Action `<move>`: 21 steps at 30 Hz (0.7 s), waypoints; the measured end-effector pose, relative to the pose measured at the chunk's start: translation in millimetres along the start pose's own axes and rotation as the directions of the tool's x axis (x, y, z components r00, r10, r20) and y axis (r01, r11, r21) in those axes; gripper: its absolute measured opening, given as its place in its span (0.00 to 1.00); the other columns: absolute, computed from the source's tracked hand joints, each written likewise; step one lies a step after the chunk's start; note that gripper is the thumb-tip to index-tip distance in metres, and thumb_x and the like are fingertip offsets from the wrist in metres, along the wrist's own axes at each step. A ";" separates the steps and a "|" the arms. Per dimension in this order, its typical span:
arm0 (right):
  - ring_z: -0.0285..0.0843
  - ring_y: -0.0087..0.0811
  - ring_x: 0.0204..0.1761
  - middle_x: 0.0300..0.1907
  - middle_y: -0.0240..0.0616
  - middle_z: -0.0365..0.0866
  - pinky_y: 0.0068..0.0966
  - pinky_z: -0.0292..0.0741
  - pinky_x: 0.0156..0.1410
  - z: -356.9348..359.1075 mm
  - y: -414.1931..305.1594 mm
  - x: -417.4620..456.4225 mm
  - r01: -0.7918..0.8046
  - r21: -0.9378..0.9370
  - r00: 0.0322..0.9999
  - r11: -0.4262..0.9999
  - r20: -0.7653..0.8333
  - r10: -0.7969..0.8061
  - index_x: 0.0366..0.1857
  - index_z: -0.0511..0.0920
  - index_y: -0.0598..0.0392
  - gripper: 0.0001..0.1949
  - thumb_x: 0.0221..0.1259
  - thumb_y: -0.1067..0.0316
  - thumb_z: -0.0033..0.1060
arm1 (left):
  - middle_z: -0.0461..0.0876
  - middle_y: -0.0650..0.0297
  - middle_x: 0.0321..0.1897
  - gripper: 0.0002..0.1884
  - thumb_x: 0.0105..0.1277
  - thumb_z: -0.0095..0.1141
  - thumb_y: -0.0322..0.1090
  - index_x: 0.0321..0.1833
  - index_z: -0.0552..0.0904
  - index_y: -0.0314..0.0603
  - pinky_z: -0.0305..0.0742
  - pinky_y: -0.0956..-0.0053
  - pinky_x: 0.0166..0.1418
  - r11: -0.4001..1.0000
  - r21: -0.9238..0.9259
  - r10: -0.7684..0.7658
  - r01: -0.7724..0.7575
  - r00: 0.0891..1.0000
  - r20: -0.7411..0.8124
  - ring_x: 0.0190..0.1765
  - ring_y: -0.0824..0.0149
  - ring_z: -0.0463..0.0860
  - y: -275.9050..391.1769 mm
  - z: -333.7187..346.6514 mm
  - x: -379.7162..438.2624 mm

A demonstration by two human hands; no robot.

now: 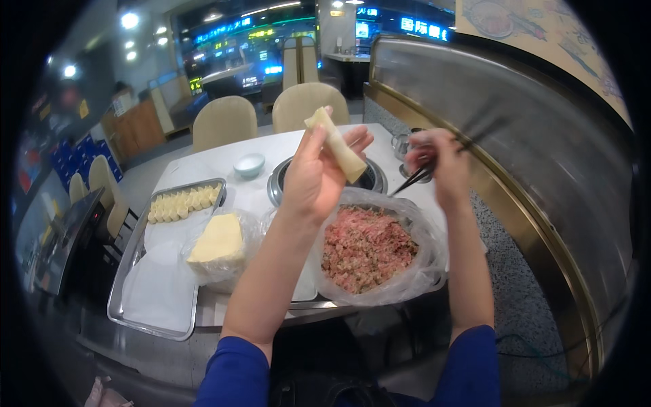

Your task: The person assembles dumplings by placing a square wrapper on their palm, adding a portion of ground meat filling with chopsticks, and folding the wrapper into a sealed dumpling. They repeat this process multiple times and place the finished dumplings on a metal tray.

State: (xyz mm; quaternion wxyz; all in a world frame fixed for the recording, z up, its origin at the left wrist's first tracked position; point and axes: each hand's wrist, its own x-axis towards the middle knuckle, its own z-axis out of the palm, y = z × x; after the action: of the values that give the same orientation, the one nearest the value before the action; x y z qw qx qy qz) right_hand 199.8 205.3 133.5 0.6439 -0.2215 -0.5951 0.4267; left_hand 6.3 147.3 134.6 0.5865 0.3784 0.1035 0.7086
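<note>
Raised above the table, my left hand (318, 175) supports a pale, folded dough wrapper (339, 145) along its fingers, with the thumb against it. My right hand (437, 152), blurred, grips dark chopsticks (414, 180) whose tips point down and left. Beneath both hands lies minced meat with green flecks (368, 249) in a clear plastic bag (432, 269). Left of my forearm a stack of square dough wrappers (218, 239) sits in plastic film. Further left, rows of wrapped dumplings (184, 202) rest at the far end of a paper-lined metal tray (190, 333).
A light blue bowl (249, 165) and a round metal-rimmed table burner (277, 188) are behind my left hand. Small glass and metal containers (402, 147) stand near the right partition (488, 152). Two beige chairs (224, 122) are at the table's far side.
</note>
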 end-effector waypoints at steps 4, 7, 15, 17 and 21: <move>0.70 0.15 0.22 0.25 0.29 0.77 0.13 0.63 0.25 54.8 13.6 -8.4 0.058 -0.204 0.988 0.977 0.150 -0.028 0.32 0.80 0.55 0.11 0.67 0.60 0.54 | 0.69 0.44 0.62 0.21 0.78 0.30 0.45 0.70 0.60 0.51 0.70 0.56 0.64 0.991 -0.014 0.132 -0.131 0.988 0.085 0.65 0.49 0.71 -15.3 9.1 27.8; 0.70 0.15 0.21 0.25 0.27 0.77 0.15 0.66 0.25 65.9 12.5 -9.7 0.163 -0.053 0.984 0.985 0.087 -0.158 0.35 0.79 0.58 0.10 0.62 0.62 0.62 | 0.70 0.48 0.63 0.21 0.78 0.30 0.45 0.70 0.60 0.51 0.67 0.56 0.65 0.989 -0.034 0.144 -0.141 0.984 0.106 0.63 0.54 0.72 -16.7 16.7 27.7; 0.67 0.13 0.17 0.26 0.29 0.79 0.12 0.62 0.18 81.1 -2.5 -12.6 0.113 0.160 0.990 0.981 -0.101 -0.097 0.38 0.79 0.60 0.11 0.61 0.64 0.65 | 0.71 0.56 0.64 0.20 0.77 0.36 0.41 0.68 0.62 0.44 0.62 0.57 0.69 0.988 -0.027 0.153 -0.152 0.986 0.068 0.65 0.60 0.69 -20.5 16.9 9.9; 0.67 0.13 0.17 0.25 0.29 0.78 0.12 0.62 0.18 88.3 -0.6 -11.9 0.139 0.188 0.986 0.972 -0.114 -0.119 0.38 0.79 0.61 0.11 0.60 0.64 0.65 | 0.72 0.56 0.64 0.20 0.77 0.36 0.40 0.68 0.63 0.43 0.62 0.58 0.69 0.984 -0.051 0.176 -0.173 0.982 0.066 0.65 0.60 0.69 -19.4 11.7 8.4; 0.67 0.14 0.17 0.26 0.30 0.79 0.13 0.62 0.18 93.4 6.6 -10.0 0.157 0.163 0.979 0.974 -0.159 -0.131 0.37 0.79 0.62 0.11 0.60 0.64 0.66 | 0.72 0.57 0.63 0.19 0.77 0.39 0.37 0.67 0.66 0.40 0.65 0.61 0.67 0.963 0.016 0.269 -0.268 0.962 -0.044 0.63 0.63 0.72 -20.2 9.7 6.0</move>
State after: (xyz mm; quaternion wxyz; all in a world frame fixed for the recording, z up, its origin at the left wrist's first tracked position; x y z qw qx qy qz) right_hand 109.4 180.0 140.6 0.7324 -0.1512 -0.5207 0.4119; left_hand 27.7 155.8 131.9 0.4808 0.3755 0.0680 0.7895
